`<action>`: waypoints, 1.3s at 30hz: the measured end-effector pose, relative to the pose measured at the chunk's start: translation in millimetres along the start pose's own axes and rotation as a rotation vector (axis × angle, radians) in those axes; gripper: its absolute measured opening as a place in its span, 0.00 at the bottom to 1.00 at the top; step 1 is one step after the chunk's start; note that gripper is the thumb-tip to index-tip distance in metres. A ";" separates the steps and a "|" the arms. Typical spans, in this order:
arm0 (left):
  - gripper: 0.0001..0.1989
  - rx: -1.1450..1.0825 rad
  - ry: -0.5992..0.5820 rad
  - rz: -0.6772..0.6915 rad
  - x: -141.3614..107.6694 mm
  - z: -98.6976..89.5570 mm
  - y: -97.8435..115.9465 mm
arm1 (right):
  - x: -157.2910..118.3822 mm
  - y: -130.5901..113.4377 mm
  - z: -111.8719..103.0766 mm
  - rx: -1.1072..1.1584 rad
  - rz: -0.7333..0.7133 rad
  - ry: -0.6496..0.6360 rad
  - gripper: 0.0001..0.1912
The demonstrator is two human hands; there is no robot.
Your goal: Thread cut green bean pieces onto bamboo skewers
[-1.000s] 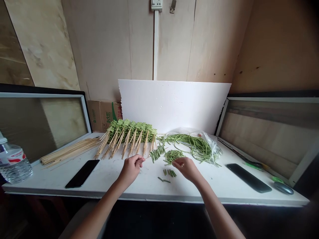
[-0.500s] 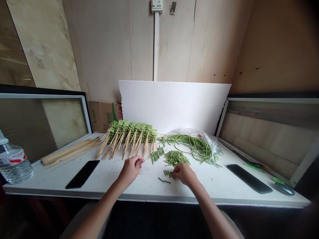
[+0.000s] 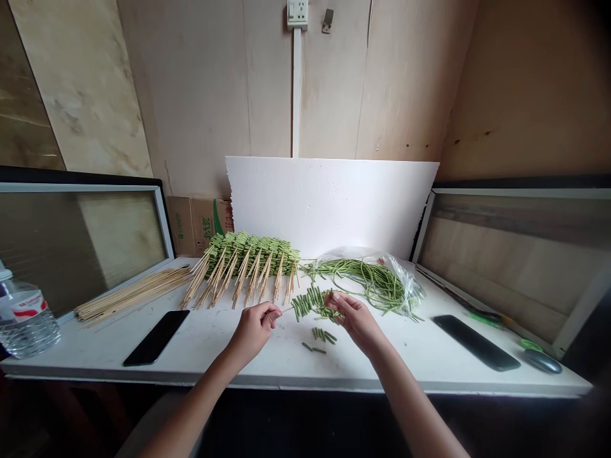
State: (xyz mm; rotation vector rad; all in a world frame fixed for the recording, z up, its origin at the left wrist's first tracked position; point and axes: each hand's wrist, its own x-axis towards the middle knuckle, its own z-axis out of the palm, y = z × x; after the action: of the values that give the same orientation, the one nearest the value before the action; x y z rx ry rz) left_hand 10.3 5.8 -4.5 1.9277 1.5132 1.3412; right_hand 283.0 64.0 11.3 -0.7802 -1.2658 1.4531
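Pinched in my left hand (image 3: 256, 326) is the bare end of a thin bamboo skewer (image 3: 286, 310), which points to the right. A row of short green bean pieces (image 3: 307, 303) is threaded side by side along it. My right hand (image 3: 357, 319) is at the skewer's far end, thumb and fingers closed on a bean piece (image 3: 328, 295) by the tip; the fingers partly cover it. Behind and below them lies the pile of cut bean pieces (image 3: 330, 313), largely hidden by the skewer and hand. Several loose pieces (image 3: 323, 334) rest on the white table nearer me.
Filled bean skewers (image 3: 252, 254) are stacked at the back left, beside bare bamboo sticks (image 3: 131, 292). Long uncut beans (image 3: 377, 280) lie on a plastic bag (image 3: 405, 280). Phones (image 3: 156, 337) (image 3: 476, 342), a mouse (image 3: 542, 361) and a water bottle (image 3: 28, 318) stand toward the sides.
My right hand has risen from the loose pieces on the table to the skewer's tip. The skewer in my left hand has shifted slightly right.
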 end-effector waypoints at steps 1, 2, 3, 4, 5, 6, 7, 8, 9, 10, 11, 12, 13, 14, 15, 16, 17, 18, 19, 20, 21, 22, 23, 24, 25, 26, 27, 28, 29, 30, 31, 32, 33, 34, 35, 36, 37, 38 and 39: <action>0.15 0.000 -0.001 0.002 -0.2 0.2 0.5 | -0.4 -0.3 1.2 0.037 0.009 -0.007 0.18; 0.15 0.000 -0.001 0.004 -0.3 0.3 0.7 | -0.7 -0.4 2.5 0.067 0.015 -0.009 0.18; 0.15 0.000 -0.003 0.006 -0.4 0.5 0.6 | -0.9 -0.5 3.8 0.092 0.017 -0.006 0.17; 0.15 0.000 -0.004 0.009 -0.4 0.6 0.4 | -1.1 -0.4 4.9 0.112 0.018 0.000 0.16; 0.15 0.000 -0.005 0.012 -0.4 0.7 0.0 | -1.2 -0.4 5.9 0.127 0.020 0.008 0.16; 0.15 0.000 -0.005 0.014 -0.4 0.8 -0.4 | -1.3 -0.4 6.6 0.137 0.021 0.016 0.15; 0.15 0.000 -0.004 0.015 -0.4 0.9 -0.7 | -1.4 -0.4 7.1 0.142 0.024 0.020 0.15; 0.14 0.001 -0.004 0.016 -0.4 1.0 -0.9 | -1.4 -0.4 7.4 0.145 0.027 0.023 0.15; 0.14 0.003 -0.004 0.016 -0.5 1.0 -0.9 | -1.4 -0.4 7.5 0.146 0.029 0.024 0.15; 0.14 0.005 -0.004 0.015 -0.5 1.0 -0.7 | -1.3 -0.3 7.5 0.147 0.030 0.025 0.15; 0.14 0.007 -0.005 0.015 -0.5 1.0 -0.4 | -1.2 -0.2 7.3 0.147 0.030 0.026 0.15; 0.14 0.010 -0.005 0.017 -0.5 0.9 -0.1 | -1.0 -0.1 7.1 0.147 0.028 0.028 0.15; 0.14 0.014 -0.005 0.018 -0.5 0.7 0.3 | -0.8 0.1 6.9 0.145 0.026 0.028 0.15; 0.15 0.019 -0.004 0.020 -0.5 0.6 0.8 | -0.7 0.3 6.6 0.141 0.022 0.029 0.15; 0.15 0.022 -0.003 0.022 -0.4 0.5 1.2 | -0.5 0.5 6.4 0.133 0.018 0.029 0.15; 0.15 0.025 -0.003 0.022 -0.4 0.4 1.5 | -0.3 0.6 6.2 0.124 0.014 0.031 0.15; 0.15 0.026 -0.003 0.023 -0.5 0.3 1.9 | -0.3 0.7 6.1 0.113 0.009 0.033 0.15; 0.15 0.028 -0.003 0.024 -0.5 0.2 2.2 | -0.3 0.7 6.0 0.101 0.005 0.037 0.15; 0.15 0.029 -0.002 0.026 -0.7 0.0 2.5 | -0.4 0.6 5.9 0.090 -0.001 0.042 0.15; 0.15 0.032 0.000 0.030 -0.8 -0.1 2.8 | -0.6 0.5 5.9 0.079 -0.009 0.045 0.15; 0.15 0.036 0.002 0.032 -1.0 -0.2 3.1 | -0.8 0.4 5.8 0.068 -0.019 0.048 0.14; 0.15 0.041 0.003 0.033 -1.1 -0.3 3.4 | -1.0 0.4 5.6 0.059 -0.032 0.050 0.14; 0.15 0.046 0.004 0.031 -1.2 -0.4 3.6 | -1.2 0.5 5.4 0.049 -0.045 0.051 0.14; 0.15 0.050 0.005 0.028 -1.2 -0.6 3.9 | -1.2 0.8 5.0 0.037 -0.059 0.051 0.14; 0.14 0.054 0.006 0.026 -1.2 -0.8 4.2 | -1.3 1.2 4.7 0.023 -0.072 0.051 0.14; 0.14 0.057 0.007 0.027 -1.2 -1.0 4.4 | -1.2 1.8 4.3 0.007 -0.085 0.054 0.14; 0.14 0.060 0.010 0.029 -1.2 -1.2 4.7 | -1.0 2.4 4.1 -0.007 -0.096 0.059 0.15; 0.14 0.063 0.012 0.035 -1.2 -1.4 5.0 | -0.9 3.1 4.0 -0.019 -0.106 0.065 0.15; 0.14 0.066 0.014 0.042 -1.3 -1.6 5.3 | -0.8 3.7 4.0 -0.025 -0.114 0.071 0.16; 0.14 0.067 0.014 0.049 -1.4 -1.6 5.5 | -0.8 4.1 4.4 -0.027 -0.119 0.076 0.16; 0.14 0.068 0.015 0.056 -1.5 -1.6 5.7 | -0.9 4.5 5.0 -0.025 -0.121 0.080 0.16; 0.14 0.069 0.016 0.060 -1.7 -1.5 5.9 | -1.1 4.6 5.8 -0.021 -0.121 0.083 0.16; 0.14 0.070 0.017 0.063 -1.9 -1.3 5.9 | -1.5 4.7 6.9 -0.017 -0.120 0.084 0.17; 0.14 0.072 0.020 0.065 -2.2 -1.1 5.8 | -1.9 4.7 8.2 -0.015 -0.120 0.088 0.17; 0.13 0.074 0.024 0.065 -2.4 -1.0 5.7 | -2.3 4.7 9.6 -0.016 -0.121 0.093 0.17; 0.13 0.077 0.027 0.065 -2.7 -0.9 5.4 | -2.6 4.9 11.1 -0.018 -0.124 0.100 0.17; 0.13 0.079 0.028 0.065 -2.9 -0.9 5.1 | -3.0 5.2 12.5 -0.021 -0.128 0.106 0.16; 0.13 0.081 0.028 0.064 -3.1 -0.9 4.6 | -3.2 5.7 13.8 -0.026 -0.134 0.113 0.16; 0.13 0.083 0.029 0.064 -3.3 -1.0 4.2 | -3.4 6.3 15.0 -0.030 -0.141 0.120 0.16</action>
State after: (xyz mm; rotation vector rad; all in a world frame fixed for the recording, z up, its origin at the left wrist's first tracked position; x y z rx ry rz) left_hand 11.9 1.1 -2.4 2.0318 1.5560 1.3589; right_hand 268.4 56.6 8.3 -0.7707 -1.2281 1.2595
